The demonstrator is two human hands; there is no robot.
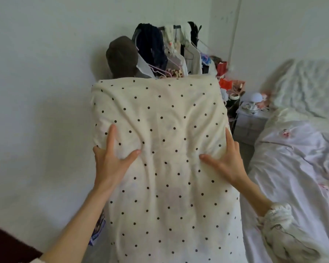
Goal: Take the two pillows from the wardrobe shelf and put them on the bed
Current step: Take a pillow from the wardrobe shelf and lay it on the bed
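Your left hand (110,158) and right hand (227,158) form the grip, spread wide and pressed onto the sides of the dotted pillow (163,158), holding it upright between them. Right of the grip lies the bed (292,168); beyond it hang clothes (160,48).
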